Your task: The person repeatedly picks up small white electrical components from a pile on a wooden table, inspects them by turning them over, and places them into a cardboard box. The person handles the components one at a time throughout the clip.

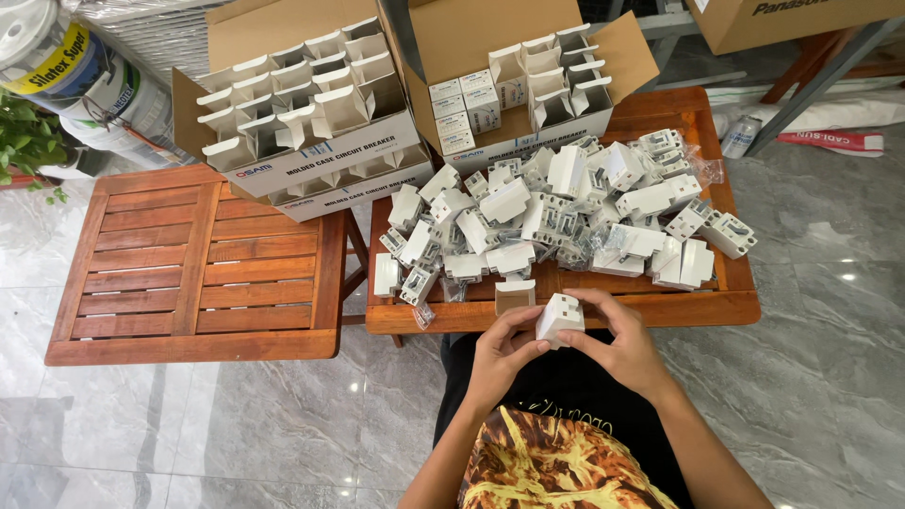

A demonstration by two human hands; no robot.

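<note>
Both hands hold one white plastic circuit breaker (559, 317) just in front of the near edge of a wooden table (660, 306). My left hand (498, 358) grips its left side and my right hand (622, 344) its right side. A small open white carton (515, 295) stands on the table edge right behind the breaker. Beyond it lies a pile of several white breakers (566, 212) with small clear bags among them.
An open cardboard box (514, 66) with small white cartons sits at the table's back. A second box (302, 113) of open cartons rests on a slatted wooden table (189, 273) at left. Grey marble floor surrounds; a can (741, 137) and potted plant (24, 141) stand nearby.
</note>
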